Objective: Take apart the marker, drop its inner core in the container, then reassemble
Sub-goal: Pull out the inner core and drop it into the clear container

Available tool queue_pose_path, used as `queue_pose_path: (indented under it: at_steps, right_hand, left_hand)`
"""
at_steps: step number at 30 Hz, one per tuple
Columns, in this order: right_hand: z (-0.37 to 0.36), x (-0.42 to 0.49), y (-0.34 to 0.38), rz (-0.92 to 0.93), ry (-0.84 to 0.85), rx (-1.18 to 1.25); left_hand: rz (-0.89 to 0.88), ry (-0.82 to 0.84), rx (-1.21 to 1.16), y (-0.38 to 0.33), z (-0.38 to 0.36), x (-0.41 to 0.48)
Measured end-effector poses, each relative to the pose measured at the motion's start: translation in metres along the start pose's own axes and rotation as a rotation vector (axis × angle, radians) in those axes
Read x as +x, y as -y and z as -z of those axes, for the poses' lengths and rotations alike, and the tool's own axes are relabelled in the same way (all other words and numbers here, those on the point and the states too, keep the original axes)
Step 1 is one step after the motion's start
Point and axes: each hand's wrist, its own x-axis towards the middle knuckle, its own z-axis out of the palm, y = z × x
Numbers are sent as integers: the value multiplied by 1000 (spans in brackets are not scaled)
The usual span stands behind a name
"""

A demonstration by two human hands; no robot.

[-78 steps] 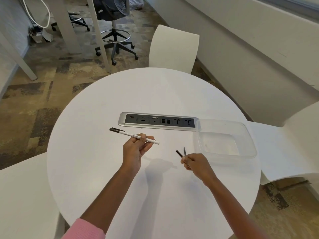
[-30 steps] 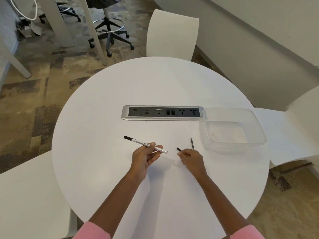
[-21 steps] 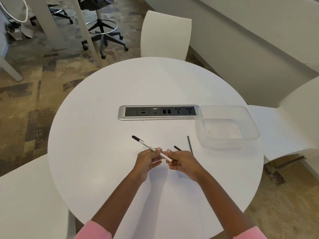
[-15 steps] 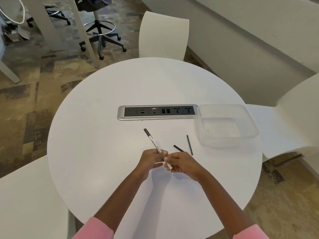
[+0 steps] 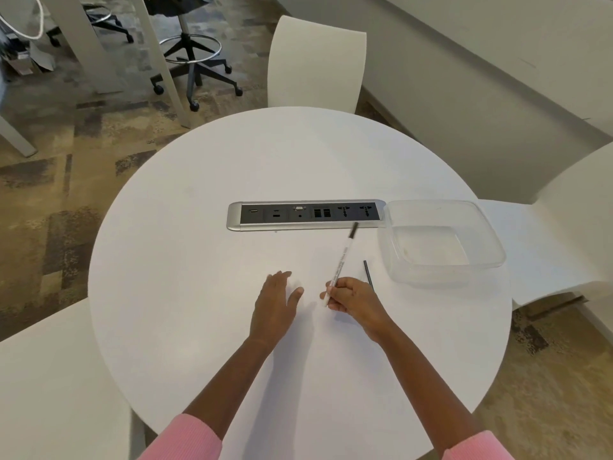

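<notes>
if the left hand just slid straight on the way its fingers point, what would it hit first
Probably the power socket strip. The left hand lies open on the white table, fingers pointing away and slightly right, with only bare tabletop between. The marker sits further right, likely missed.

Our left hand (image 5: 277,298) lies open and flat, palm down, fingers spread and pointing to 12 o'clock. Our right hand (image 5: 353,298), just beside it at 3 o'clock, is curled closed in a pinch, wrist low. Both forearms reach forward from pink sleeves (image 5: 185,438).
</notes>
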Motion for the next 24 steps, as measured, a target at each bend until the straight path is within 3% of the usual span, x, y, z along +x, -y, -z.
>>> queue_pose_path:
  at_steps: [4,7,19,24]
  right_hand:
    - [0,8,-10,81,-195,-125]
    - [-5,9,-18,167,-280,-237]
    - [-20,9,-43,422,-379,-440]
    - [-22,6,-46,621,-451,-469]
  left_hand:
    - [-52,30,330,22,-6,4]
    - [-67,28,425,33,-10,6]
    - [-116,-123,517,51,-30,10]
    - [-131,-156,532,56,-33,11]
